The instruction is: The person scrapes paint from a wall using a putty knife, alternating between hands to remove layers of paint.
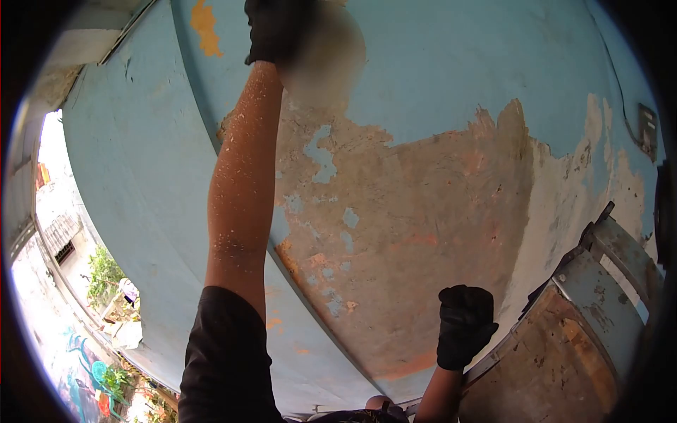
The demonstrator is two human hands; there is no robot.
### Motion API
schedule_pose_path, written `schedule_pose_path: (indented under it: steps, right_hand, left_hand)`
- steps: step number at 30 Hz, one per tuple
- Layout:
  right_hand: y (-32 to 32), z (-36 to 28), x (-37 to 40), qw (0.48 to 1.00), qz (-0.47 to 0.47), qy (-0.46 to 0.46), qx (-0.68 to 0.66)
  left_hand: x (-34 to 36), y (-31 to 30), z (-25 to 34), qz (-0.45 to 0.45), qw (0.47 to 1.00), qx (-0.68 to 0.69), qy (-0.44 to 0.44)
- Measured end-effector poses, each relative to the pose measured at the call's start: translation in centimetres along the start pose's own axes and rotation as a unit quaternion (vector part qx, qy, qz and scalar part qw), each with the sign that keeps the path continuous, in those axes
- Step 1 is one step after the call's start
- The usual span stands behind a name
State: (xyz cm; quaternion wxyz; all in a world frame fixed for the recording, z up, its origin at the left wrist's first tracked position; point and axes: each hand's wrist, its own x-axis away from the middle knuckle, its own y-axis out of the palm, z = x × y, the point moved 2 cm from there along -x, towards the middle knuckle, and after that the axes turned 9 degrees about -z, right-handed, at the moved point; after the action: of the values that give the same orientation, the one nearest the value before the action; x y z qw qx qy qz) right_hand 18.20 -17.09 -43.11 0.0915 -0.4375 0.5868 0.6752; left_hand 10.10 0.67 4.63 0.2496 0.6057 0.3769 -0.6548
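Note:
My left hand, in a black glove, is raised against the painted wall at the top edge of the view. Its fingers look curled, but the frame edge cuts them off and whatever they hold is hidden. A pale blurred patch lies just right of it. White flecks dot my left forearm. Lower right, my right hand, also black-gloved, is closed in a fist in front of the wall, with nothing showing in it. Between the hands, the light-blue paint gives way to a bare brown-grey patch with ragged edges and small blue remnants.
A worn metal-framed piece of furniture stands at the lower right, close to my right hand. A switch box with a cable is on the wall at far right. On the left, an opening shows plants and a painted wall outside.

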Motion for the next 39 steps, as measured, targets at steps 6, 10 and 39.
schedule_pose_path:
  steps: [6,10,39]
  right_hand:
    - [0.6,-0.2,0.5,1.000,-0.010,0.003,-0.017]
    - [0.5,-0.1,-0.1,0.996,-0.041,-0.019,-0.078]
    - [2.4,0.0,-0.1,0.998,-0.029,-0.047,0.030]
  left_hand:
    - [2.5,2.9,1.6,-0.025,0.991,-0.115,-0.068]
    - [-2.5,-1.2,1.9,-0.012,0.999,-0.044,0.020]
    - [10.6,1.8,-4.7,-0.083,0.974,-0.161,-0.139]
